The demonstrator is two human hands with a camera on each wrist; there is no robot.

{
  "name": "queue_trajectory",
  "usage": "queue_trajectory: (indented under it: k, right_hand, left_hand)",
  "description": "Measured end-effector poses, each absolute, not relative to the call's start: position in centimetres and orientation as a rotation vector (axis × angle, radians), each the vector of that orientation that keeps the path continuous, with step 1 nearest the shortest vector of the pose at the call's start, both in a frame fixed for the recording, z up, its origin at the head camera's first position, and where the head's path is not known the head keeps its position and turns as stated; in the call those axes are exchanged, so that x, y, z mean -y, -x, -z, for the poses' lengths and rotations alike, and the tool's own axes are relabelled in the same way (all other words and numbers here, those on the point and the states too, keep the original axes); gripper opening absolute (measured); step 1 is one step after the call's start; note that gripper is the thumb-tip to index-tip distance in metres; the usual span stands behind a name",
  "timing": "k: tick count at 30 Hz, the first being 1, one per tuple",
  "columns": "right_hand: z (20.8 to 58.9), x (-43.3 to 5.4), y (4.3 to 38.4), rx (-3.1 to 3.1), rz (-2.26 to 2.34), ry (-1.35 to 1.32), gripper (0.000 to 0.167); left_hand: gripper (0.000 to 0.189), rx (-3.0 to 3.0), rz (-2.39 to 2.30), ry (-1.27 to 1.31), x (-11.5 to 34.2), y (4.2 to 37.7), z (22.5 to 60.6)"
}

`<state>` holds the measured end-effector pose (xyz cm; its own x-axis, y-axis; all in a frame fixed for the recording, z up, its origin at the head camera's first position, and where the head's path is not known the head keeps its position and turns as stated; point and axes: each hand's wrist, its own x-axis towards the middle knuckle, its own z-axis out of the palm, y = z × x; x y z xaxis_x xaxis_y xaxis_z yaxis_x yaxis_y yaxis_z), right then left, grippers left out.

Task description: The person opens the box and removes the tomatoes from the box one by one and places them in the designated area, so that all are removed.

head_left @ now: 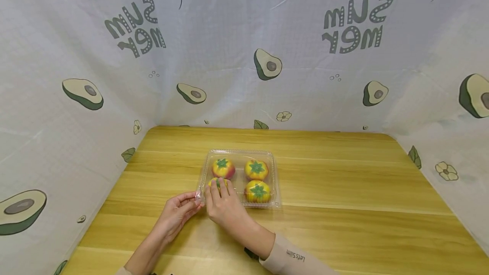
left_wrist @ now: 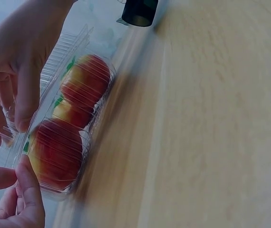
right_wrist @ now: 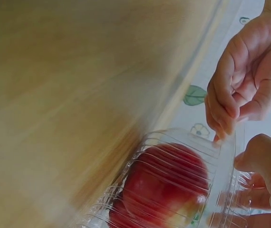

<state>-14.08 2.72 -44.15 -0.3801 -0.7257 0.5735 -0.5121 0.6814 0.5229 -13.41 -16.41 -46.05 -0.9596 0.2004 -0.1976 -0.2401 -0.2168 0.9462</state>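
A clear plastic clamshell box [head_left: 240,152] sits on the table with its ribbed lid down over several red-and-yellow fruits [head_left: 257,169] with green star-shaped tops. At the box's front left corner, my left hand [head_left: 177,213] pinches the rim between thumb and fingers. My right hand [head_left: 226,205] lies on the lid, fingers extended over the front left fruit and partly hiding it. In the right wrist view, the right thumb [right_wrist: 258,156] is against the rim, while the left hand [right_wrist: 247,71] holds the corner just beyond. Red fruit [left_wrist: 55,153] shows through the box's ribbed side in the left wrist view.
The box stands on a wooden table [head_left: 344,207]. A white curtain [head_left: 237,46] printed with avocados and lettering hangs around the table's back and sides. Near the right wrist is a black cylindrical object [left_wrist: 140,12].
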Motion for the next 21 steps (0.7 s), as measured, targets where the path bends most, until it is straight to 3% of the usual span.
queue_trajectory:
  k: [5, 11, 21]
  right_hand:
    - [44.06, -2.74, 13.97, 2.077, 0.345, -0.961, 0.053]
    - [44.03, -2.71, 13.89, 2.106, 0.347, -0.964, 0.063]
    - [43.99, -2.69, 13.98, 2.124, 0.371, -0.964, 0.064]
  left_hand:
    - [0.039, -1.775, -2.242, 0.028, 16.42, 13.33, 46.14]
    - [0.034, -1.793, -2.248, 0.060, 16.21, 13.28, 46.08]
    - [0.033, -1.815, -2.234, 0.016, 16.22, 13.32, 46.17]
